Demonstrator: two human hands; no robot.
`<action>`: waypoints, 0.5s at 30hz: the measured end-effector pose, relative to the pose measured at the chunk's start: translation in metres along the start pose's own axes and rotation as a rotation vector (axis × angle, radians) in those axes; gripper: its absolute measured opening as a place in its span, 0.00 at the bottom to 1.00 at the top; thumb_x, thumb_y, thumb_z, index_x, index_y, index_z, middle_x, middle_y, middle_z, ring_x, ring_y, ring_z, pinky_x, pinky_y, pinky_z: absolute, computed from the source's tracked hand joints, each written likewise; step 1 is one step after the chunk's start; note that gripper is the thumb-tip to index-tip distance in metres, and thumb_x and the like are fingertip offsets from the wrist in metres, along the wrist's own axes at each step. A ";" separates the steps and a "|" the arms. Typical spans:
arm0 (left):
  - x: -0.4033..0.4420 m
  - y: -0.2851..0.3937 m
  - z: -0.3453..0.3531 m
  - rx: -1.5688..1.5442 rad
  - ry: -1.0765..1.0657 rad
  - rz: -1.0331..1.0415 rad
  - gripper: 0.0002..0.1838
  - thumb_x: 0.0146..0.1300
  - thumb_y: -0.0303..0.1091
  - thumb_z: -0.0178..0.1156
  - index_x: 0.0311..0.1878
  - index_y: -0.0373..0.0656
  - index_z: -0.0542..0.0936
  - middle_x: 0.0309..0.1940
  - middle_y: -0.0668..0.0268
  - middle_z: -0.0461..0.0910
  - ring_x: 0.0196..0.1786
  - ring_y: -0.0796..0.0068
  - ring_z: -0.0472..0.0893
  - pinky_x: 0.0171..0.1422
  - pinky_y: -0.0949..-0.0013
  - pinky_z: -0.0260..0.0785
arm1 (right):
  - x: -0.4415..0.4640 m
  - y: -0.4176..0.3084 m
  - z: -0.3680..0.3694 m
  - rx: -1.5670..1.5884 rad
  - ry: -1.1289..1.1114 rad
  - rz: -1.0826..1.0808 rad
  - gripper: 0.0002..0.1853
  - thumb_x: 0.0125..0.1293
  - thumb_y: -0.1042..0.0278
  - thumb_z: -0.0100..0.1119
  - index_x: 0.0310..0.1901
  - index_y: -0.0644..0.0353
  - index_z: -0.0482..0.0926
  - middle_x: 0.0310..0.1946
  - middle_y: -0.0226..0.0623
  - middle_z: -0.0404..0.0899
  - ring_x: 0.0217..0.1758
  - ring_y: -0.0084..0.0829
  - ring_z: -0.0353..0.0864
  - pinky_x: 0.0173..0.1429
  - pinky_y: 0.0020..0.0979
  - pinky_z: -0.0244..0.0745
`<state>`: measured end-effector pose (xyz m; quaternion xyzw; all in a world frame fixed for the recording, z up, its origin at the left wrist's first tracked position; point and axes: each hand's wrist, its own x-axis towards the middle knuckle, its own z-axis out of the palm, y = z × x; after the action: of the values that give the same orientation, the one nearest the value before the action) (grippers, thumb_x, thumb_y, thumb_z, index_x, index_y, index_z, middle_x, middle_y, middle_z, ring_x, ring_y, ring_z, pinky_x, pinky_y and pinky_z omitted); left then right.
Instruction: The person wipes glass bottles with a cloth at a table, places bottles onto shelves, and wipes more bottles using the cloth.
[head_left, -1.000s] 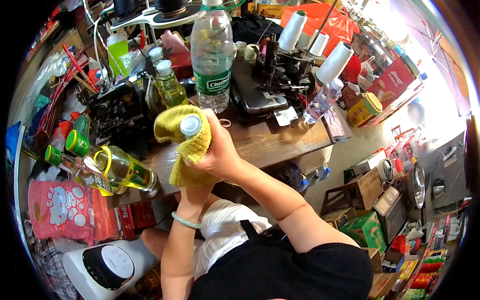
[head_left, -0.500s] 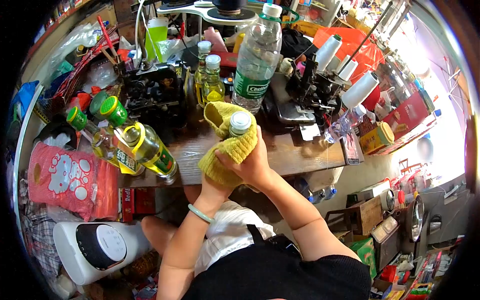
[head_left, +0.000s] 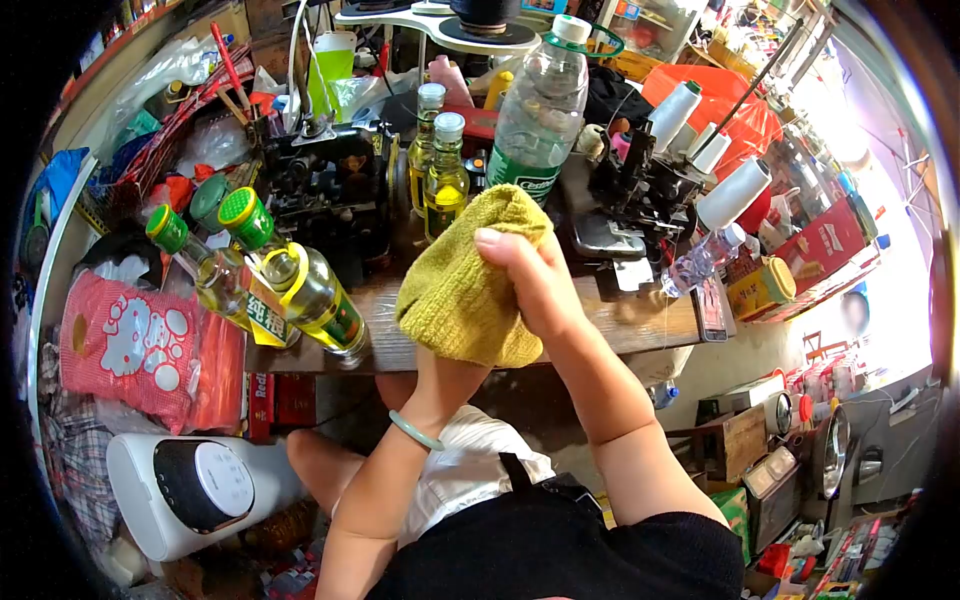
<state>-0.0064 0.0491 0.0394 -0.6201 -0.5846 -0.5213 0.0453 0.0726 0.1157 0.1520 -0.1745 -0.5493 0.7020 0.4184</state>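
Our right hand [head_left: 537,287] clamps one cloth [head_left: 465,285]; beneath it, our left hand's [head_left: 452,376] grip we cannot tell. Two green-capped bottles [head_left: 318,303] stand left of the cloth, two white-capped bottles [head_left: 446,190] behind.

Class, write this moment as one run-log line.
right hand: gripping yellow-green cloth | left hand: mostly hidden under cloth | beyond cloth: large clear bottle | inside cloth: cannot tell

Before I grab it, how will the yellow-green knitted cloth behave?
The cloth is probably floppy: it creases under the right hand. Likely not slippery, given its coarse ribbed texture. Anything inside is hidden, so it may feel firmer.
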 end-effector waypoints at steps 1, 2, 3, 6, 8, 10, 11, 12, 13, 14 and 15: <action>0.002 0.002 -0.001 0.038 -0.013 0.013 0.23 0.58 0.32 0.64 0.58 0.43 0.76 0.53 0.59 0.78 0.58 0.58 0.76 0.62 0.57 0.66 | 0.001 -0.005 0.002 0.066 0.047 0.083 0.08 0.64 0.69 0.57 0.41 0.63 0.78 0.34 0.31 0.81 0.36 0.21 0.79 0.44 0.26 0.75; 0.004 0.003 -0.001 0.025 0.002 0.008 0.22 0.58 0.32 0.63 0.58 0.43 0.76 0.54 0.60 0.78 0.59 0.57 0.76 0.62 0.58 0.67 | 0.006 -0.004 -0.004 0.079 0.012 0.150 0.11 0.62 0.67 0.57 0.43 0.63 0.77 0.35 0.33 0.82 0.37 0.24 0.81 0.44 0.27 0.76; -0.005 -0.006 -0.001 0.150 -0.073 0.082 0.23 0.58 0.32 0.64 0.58 0.43 0.76 0.55 0.60 0.78 0.59 0.56 0.76 0.63 0.57 0.66 | 0.012 -0.003 -0.007 0.115 0.036 0.267 0.13 0.62 0.65 0.57 0.44 0.64 0.77 0.34 0.35 0.82 0.37 0.27 0.82 0.45 0.28 0.77; -0.006 -0.008 0.000 -0.068 -0.081 -0.020 0.24 0.58 0.33 0.65 0.58 0.43 0.76 0.56 0.58 0.77 0.59 0.55 0.75 0.64 0.58 0.66 | 0.022 0.001 -0.013 0.211 0.001 0.379 0.19 0.65 0.58 0.56 0.51 0.63 0.75 0.41 0.41 0.81 0.43 0.35 0.82 0.53 0.35 0.77; -0.006 -0.009 0.001 -0.096 -0.093 -0.060 0.26 0.56 0.34 0.67 0.59 0.41 0.75 0.56 0.57 0.77 0.60 0.53 0.75 0.63 0.57 0.66 | 0.021 0.010 -0.013 0.266 0.037 0.316 0.22 0.68 0.52 0.54 0.53 0.63 0.73 0.44 0.42 0.80 0.44 0.35 0.82 0.54 0.36 0.77; -0.006 -0.004 -0.003 -0.107 -0.082 -0.086 0.27 0.56 0.35 0.68 0.59 0.41 0.75 0.55 0.56 0.77 0.60 0.53 0.75 0.63 0.57 0.66 | 0.011 0.011 -0.006 0.196 0.117 0.189 0.33 0.71 0.36 0.44 0.60 0.61 0.69 0.51 0.44 0.77 0.50 0.35 0.80 0.57 0.37 0.76; -0.005 -0.002 -0.005 -0.118 -0.074 -0.110 0.28 0.55 0.35 0.69 0.59 0.41 0.75 0.55 0.56 0.77 0.60 0.53 0.75 0.63 0.57 0.66 | 0.008 0.023 -0.014 0.060 0.067 0.027 0.37 0.72 0.33 0.37 0.63 0.61 0.66 0.53 0.43 0.76 0.53 0.34 0.79 0.59 0.36 0.75; -0.009 -0.009 -0.001 -0.087 -0.103 -0.065 0.29 0.53 0.36 0.70 0.59 0.40 0.74 0.54 0.54 0.78 0.60 0.52 0.75 0.63 0.57 0.66 | 0.005 0.033 -0.024 0.011 0.024 0.000 0.39 0.71 0.31 0.33 0.65 0.61 0.65 0.54 0.43 0.75 0.55 0.34 0.79 0.60 0.35 0.75; -0.012 -0.011 0.003 -0.087 -0.101 -0.066 0.29 0.53 0.36 0.70 0.59 0.40 0.74 0.54 0.54 0.78 0.60 0.52 0.75 0.63 0.57 0.66 | 0.002 0.043 -0.032 -0.039 -0.019 -0.029 0.40 0.71 0.30 0.29 0.66 0.61 0.64 0.55 0.43 0.75 0.56 0.34 0.78 0.60 0.35 0.74; -0.015 -0.012 0.005 -0.193 -0.122 -0.169 0.31 0.53 0.36 0.71 0.59 0.39 0.73 0.55 0.52 0.77 0.60 0.51 0.74 0.63 0.56 0.66 | -0.001 0.054 -0.035 -0.038 0.041 0.007 0.42 0.71 0.29 0.26 0.67 0.62 0.62 0.56 0.44 0.75 0.56 0.34 0.78 0.61 0.35 0.74; -0.019 -0.013 0.007 -0.300 -0.144 -0.273 0.33 0.52 0.36 0.71 0.60 0.38 0.71 0.55 0.50 0.76 0.60 0.50 0.74 0.63 0.56 0.66 | -0.002 0.073 -0.048 -0.247 0.054 -0.147 0.37 0.73 0.35 0.32 0.67 0.62 0.63 0.56 0.42 0.75 0.56 0.33 0.78 0.61 0.34 0.74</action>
<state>-0.0081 0.0453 0.0159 -0.5706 -0.5807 -0.5581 -0.1602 0.0788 0.1409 0.0680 -0.2028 -0.6313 0.5914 0.4589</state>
